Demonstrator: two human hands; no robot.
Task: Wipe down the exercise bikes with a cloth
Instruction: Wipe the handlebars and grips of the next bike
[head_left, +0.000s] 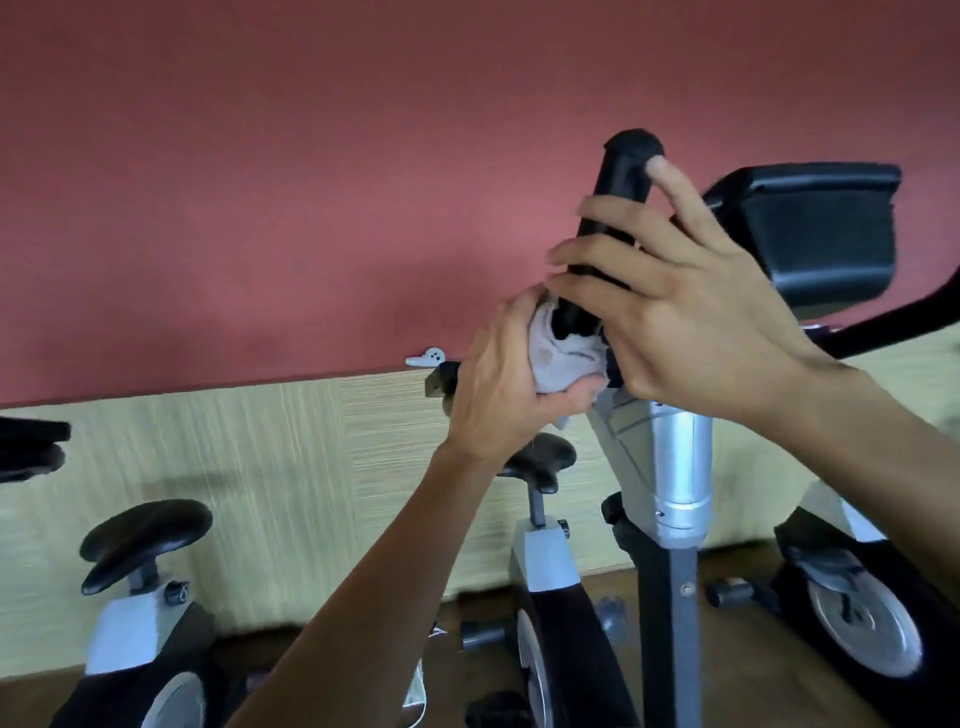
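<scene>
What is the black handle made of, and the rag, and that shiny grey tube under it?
Handle: probably rubber or foam, matte black with no shine. Rag: soft woven cloth, pale and crumpled into folds. Tube: likely metal or silver-painted plastic, smooth with bright streaks.

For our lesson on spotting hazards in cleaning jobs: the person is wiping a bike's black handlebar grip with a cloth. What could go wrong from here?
1. The left hand bunches the cloth only at the base of the handlebar grip, so the top may be missed.
2. The right hand touches the grip with bare fingers and could smudge it again.
3. The console sits close by; a wide stroke might knock it.
</scene>
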